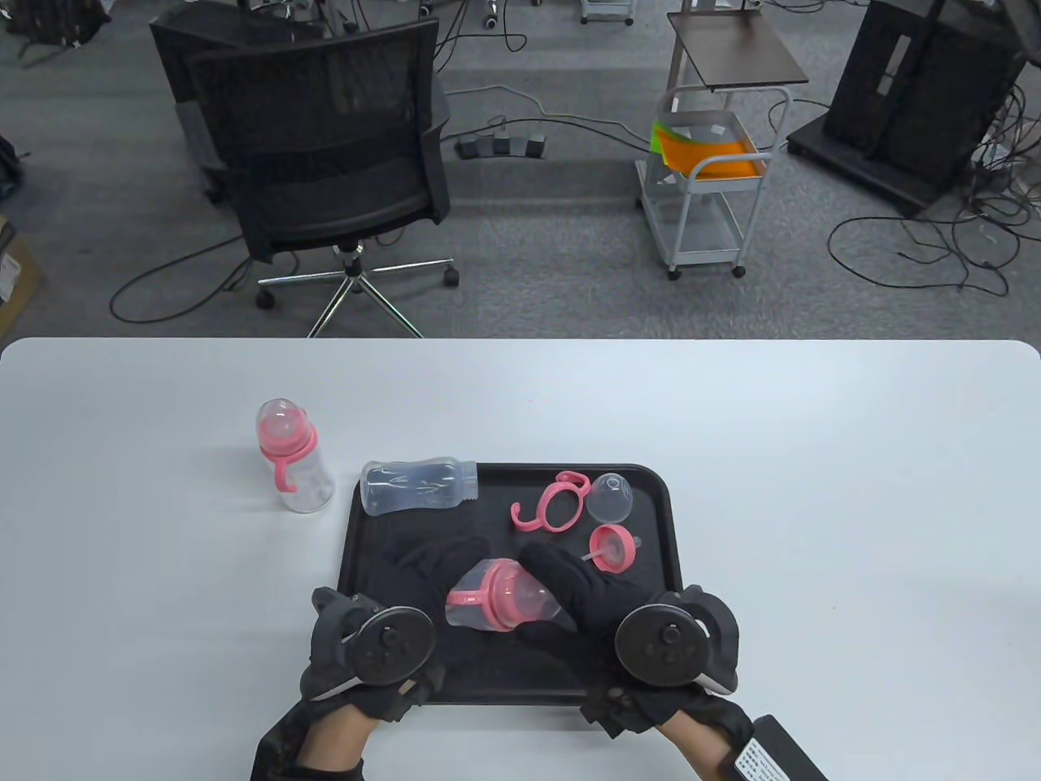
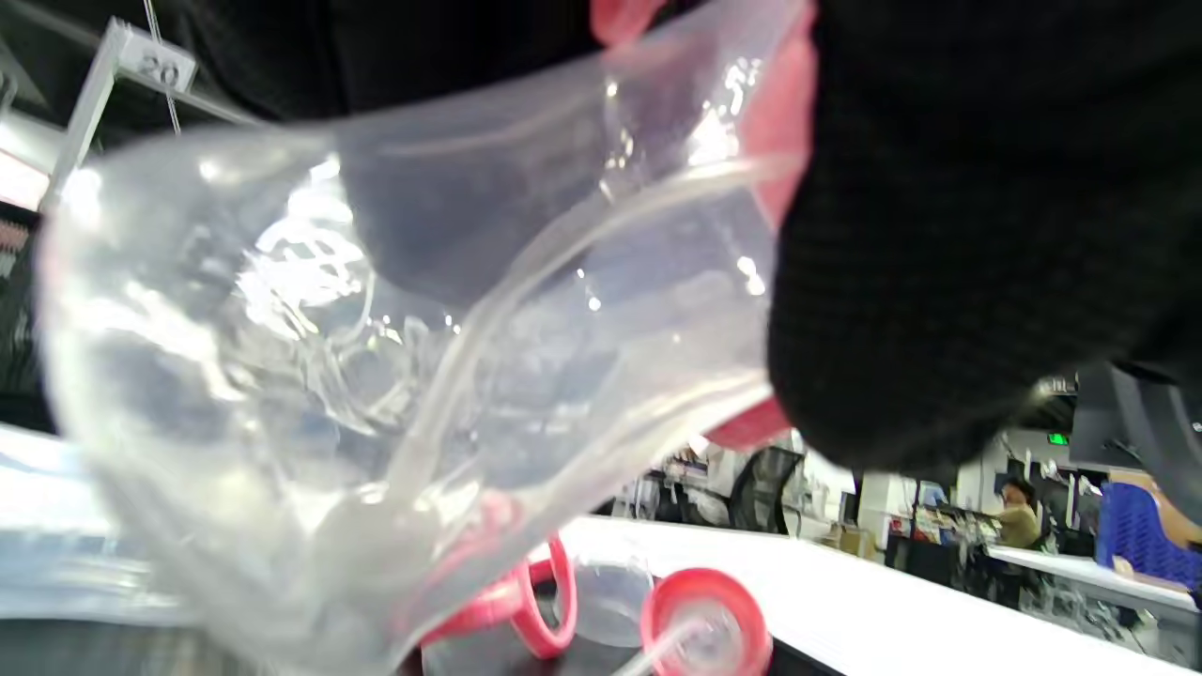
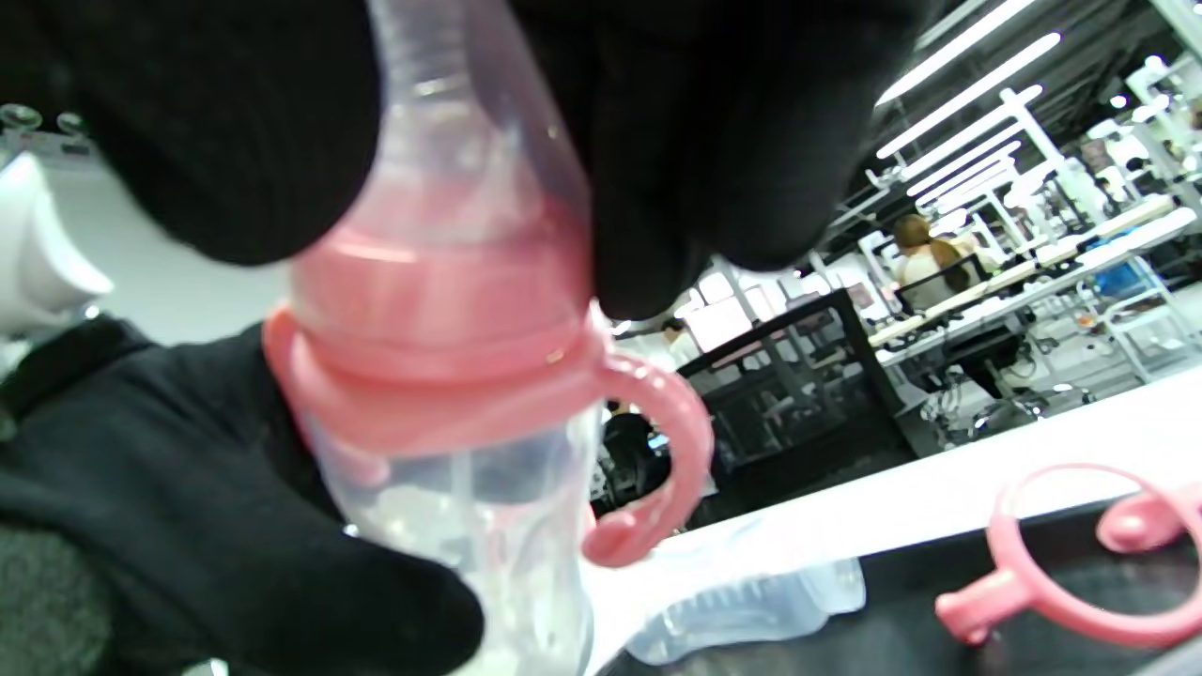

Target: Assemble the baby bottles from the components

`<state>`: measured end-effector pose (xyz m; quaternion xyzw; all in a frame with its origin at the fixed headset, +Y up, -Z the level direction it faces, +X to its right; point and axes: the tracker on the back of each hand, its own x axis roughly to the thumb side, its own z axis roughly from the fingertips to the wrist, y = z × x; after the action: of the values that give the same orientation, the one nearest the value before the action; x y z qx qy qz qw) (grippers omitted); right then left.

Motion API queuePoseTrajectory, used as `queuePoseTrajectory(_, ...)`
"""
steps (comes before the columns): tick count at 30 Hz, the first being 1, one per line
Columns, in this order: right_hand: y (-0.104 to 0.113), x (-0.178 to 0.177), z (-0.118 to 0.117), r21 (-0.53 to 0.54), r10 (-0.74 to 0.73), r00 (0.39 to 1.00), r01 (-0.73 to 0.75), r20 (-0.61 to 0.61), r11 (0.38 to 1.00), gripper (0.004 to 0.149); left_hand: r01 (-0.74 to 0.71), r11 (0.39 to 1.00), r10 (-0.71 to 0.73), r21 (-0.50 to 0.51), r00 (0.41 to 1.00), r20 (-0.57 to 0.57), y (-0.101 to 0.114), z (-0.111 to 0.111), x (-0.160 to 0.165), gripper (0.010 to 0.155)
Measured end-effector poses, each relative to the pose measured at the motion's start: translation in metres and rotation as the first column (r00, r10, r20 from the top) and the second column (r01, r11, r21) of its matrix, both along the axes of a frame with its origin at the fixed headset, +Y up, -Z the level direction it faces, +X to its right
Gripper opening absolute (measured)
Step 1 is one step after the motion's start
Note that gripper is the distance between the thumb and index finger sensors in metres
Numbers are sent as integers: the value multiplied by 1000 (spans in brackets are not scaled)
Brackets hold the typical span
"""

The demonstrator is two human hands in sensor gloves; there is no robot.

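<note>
Clear plastic baby bottle with pink collar and handles point(image 1: 498, 600), tilted, low centre of frame above the black tray point(image 1: 651, 488). Gripped at its body by the left hand point(image 1: 407, 586), at its capped top by the right hand point(image 1: 569, 598).

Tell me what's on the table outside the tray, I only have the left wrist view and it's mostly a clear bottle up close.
Observer: A finished bottle with pink collar and clear cap stands upright on the white table, left of the black tray.
Operator: Which hands hold the bottle I'm seeing?
Observer: Both. The left hand grips the body of the held bottle; the right hand covers its cap end.
Operator: Any bare bottle left?
Observer: Yes, an empty bottle lies on its side over the tray's far left corner, near a loose pink handle ring.
</note>
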<state>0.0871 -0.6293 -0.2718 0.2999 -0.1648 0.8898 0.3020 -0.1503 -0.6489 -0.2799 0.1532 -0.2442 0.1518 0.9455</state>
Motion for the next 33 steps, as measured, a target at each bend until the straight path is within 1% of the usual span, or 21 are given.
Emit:
queuePoseTrajectory(1,3,-3,2,28,27,1000,-27,-3,999,79,-13,999,13,36,1000,-1,2,1,1,102)
queuePoseTrajectory(2,5,-7,3,38,57,998,-57,-2,998,79,8,1000,-8,6,1000,-3,3,0,3,103)
queuePoseTrajectory(3,6,-12,7,53,92,996,-92,-4,994,79,27,1000,-27,3,1000,7,2,1,3,103)
queuePoseTrajectory(4,7,-17,11,98,125,992,-126,12,987,79,31,999,-31,6,1000,-3,1,0,4,104)
queuePoseTrajectory(6,10,-24,16,134,174,984,-177,28,975,79,21,1000,-21,-6,1000,14,-2,0,5,104)
queuePoseTrajectory(7,11,-25,17,140,173,985,-175,30,975,79,8,1000,-8,-16,1000,21,-4,-1,5,106)
queuePoseTrajectory(9,15,-25,18,143,136,990,-139,31,980,80,-55,998,57,-39,997,50,-4,-2,3,103)
queuePoseTrajectory(13,16,-18,7,66,59,998,-58,-4,996,88,-67,998,67,-12,998,19,2,-1,-5,103)
queuePoseTrajectory(15,15,-12,3,25,22,1000,-22,-13,999,92,-122,992,122,-18,993,-3,6,-3,-14,103)
queuePoseTrajectory(16,16,-8,3,29,22,1000,-22,0,999,94,-145,989,144,-18,989,-12,7,-3,-19,103)
queuePoseTrajectory(19,19,9,0,102,83,992,-93,96,990,94,-244,970,244,-8,968,-52,13,-4,-41,103)
queuePoseTrajectory(21,19,22,-4,125,121,979,-142,162,982,93,-319,948,318,4,944,-87,19,-2,-57,103)
queuePoseTrajectory(23,16,41,-12,117,134,967,-162,219,980,92,-402,914,405,50,902,-147,26,2,-75,103)
queuePoseTrajectory(25,9,56,-21,67,116,966,-135,231,989,93,-462,879,477,121,849,-226,30,7,-91,103)
queuePoseTrajectory(26,5,62,-24,44,99,970,-112,223,993,94,-470,872,489,135,839,-240,32,8,-97,103)
queuePoseTrajectory(28,-5,76,-32,0,62,966,-64,250,998,95,-502,844,536,190,790,-296,34,12,-115,103)
queuePoseTrajectory(31,-21,93,-43,-32,67,949,-60,308,998,95,-553,797,603,244,708,-366,32,17,-139,103)
queuePoseTrajectory(33,-28,103,-48,-56,91,936,-77,340,995,95,-567,780,622,263,659,-422,29,18,-156,103)
